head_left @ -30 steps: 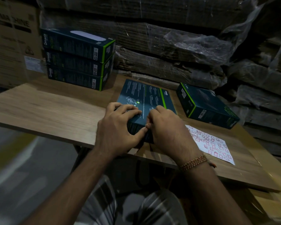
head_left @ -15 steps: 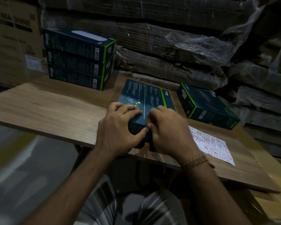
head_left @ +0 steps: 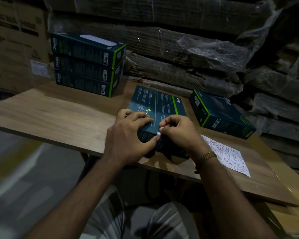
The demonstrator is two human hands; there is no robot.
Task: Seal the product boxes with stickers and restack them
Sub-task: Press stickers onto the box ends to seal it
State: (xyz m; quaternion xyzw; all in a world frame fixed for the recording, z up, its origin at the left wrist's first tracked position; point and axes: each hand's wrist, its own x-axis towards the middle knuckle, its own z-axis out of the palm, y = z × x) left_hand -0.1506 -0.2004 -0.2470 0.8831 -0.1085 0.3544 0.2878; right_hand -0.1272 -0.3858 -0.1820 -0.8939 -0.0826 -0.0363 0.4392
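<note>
Three boxes sit stacked at the upper left of the bench. At centre, your left hand clamps the flat box by its near edge while your right hand pinches a small sticker onto it. Further right lie another box and the sticker sheet.
</note>
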